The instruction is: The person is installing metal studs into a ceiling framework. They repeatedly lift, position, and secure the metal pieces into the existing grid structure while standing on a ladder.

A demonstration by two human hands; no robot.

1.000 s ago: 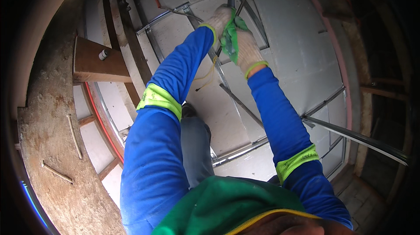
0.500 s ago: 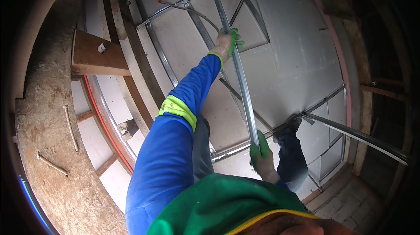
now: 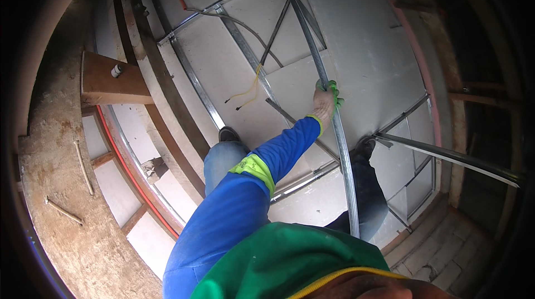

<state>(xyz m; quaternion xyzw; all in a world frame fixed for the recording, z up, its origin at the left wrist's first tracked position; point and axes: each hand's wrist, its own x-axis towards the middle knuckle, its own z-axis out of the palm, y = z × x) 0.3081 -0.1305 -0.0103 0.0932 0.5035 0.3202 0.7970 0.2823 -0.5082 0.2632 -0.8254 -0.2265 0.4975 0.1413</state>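
A long, thin metal channel (image 3: 344, 157) slants from the upper middle of the view down to my body. My left hand (image 3: 326, 99), in a pale work glove with green on the palm and fingers, is closed around it near its middle. Its near end comes down beside my right leg, close to the green shirt. My right hand is out of sight. Just left of my gloved hand, a thin yellow wire (image 3: 253, 88) with two dark ends dangles over the white ceiling boards (image 3: 304, 96).
Metal framing strips (image 3: 192, 79) and a grey flexible conduit (image 3: 242, 23) cross the boards. Another metal channel (image 3: 446, 154) juts out at the right. Wooden beams (image 3: 159, 65) and a rough plank (image 3: 72, 176) with two nails lie left. My shoes (image 3: 227, 134) rest among the framing.
My left hand has moved right and nearer with the metal channel. The right hand has left the view. My left shoe and the yellow wire have come into sight.
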